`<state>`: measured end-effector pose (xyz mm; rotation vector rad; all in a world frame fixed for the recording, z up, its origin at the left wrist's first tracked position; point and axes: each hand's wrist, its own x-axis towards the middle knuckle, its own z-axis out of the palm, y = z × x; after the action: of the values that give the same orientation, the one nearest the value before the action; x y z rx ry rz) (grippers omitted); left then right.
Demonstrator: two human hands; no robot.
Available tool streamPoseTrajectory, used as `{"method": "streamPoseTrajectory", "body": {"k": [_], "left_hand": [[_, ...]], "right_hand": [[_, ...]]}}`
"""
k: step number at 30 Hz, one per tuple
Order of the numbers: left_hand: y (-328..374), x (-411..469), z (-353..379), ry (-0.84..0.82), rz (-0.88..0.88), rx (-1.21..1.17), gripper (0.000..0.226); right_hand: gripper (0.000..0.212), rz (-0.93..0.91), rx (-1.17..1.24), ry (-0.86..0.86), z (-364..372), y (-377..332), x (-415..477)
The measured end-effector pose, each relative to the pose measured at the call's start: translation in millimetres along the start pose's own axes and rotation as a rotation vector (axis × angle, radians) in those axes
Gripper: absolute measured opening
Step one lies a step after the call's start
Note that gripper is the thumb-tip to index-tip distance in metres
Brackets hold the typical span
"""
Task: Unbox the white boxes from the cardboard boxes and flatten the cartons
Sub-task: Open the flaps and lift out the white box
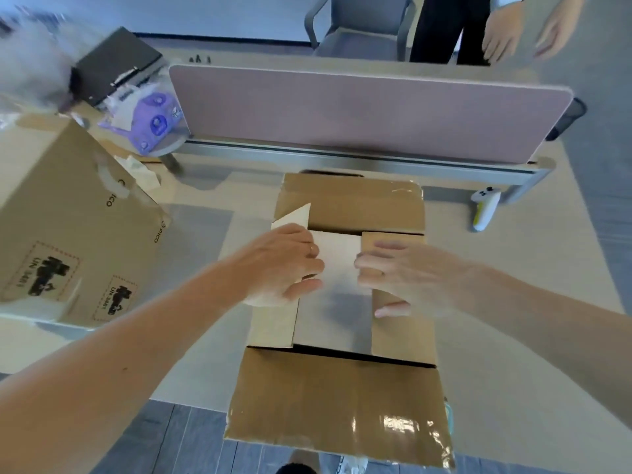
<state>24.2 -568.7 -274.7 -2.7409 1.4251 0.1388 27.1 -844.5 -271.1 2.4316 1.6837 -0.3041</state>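
Well to the left of the fingers, a large brown carton [68,213] printed "PICO" sits tilted on the bench [513,254], its contents hidden. Beyond it lies a purple packet [154,121] in clear wrap.

The left hand [284,265] reaches into the open cardboard box [342,398] in the middle of the bench. Its fingers [309,249] are curled over the inner edge of the left flap [273,325], with the thumb below them, so the hand grips that flap.

Between the two sets of fingertips shows the top of a white box [337,265]. It is lying inside the cardboard box and fills the gap between the side flaps.

The right hand [403,278] is blurred. Its fingers lie nearly straight across the right flap [400,336], tips at the flap's inner edge beside the white box, thumb spread toward the wearer, gripping nothing that shows.

The long near and far flaps are folded outward, both with glossy tape on them.

Well to the right of the fingers, a white controller [484,208] rests on the bench.
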Motion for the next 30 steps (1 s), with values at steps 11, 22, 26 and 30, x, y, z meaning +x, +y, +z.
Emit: {"method": "streamPoseTrajectory", "body": {"k": [11,22,26,30], "left_hand": [[-21.0,-46.7,36.2,-0.458,-0.786,-0.282,0.025],[8.2,-34.5,92.7,-0.073,-1.163,-0.767,0.032],[5.2,-34.6,97.7,-0.039,-1.178,-0.766,0.030],[6.8,-31.9,99.5,-0.053,-1.211,-0.764,0.026]], "right_hand": [[0.050,0.203,0.213,-0.142,13.3,-3.9,22.2],[0.058,0.117,0.086,-0.168,26.8,8.3,43.2],[0.057,0.136,0.086,-0.157,21.7,4.9,44.8],[0.052,0.186,0.031,-0.040,11.6,5.6,30.4]]}}
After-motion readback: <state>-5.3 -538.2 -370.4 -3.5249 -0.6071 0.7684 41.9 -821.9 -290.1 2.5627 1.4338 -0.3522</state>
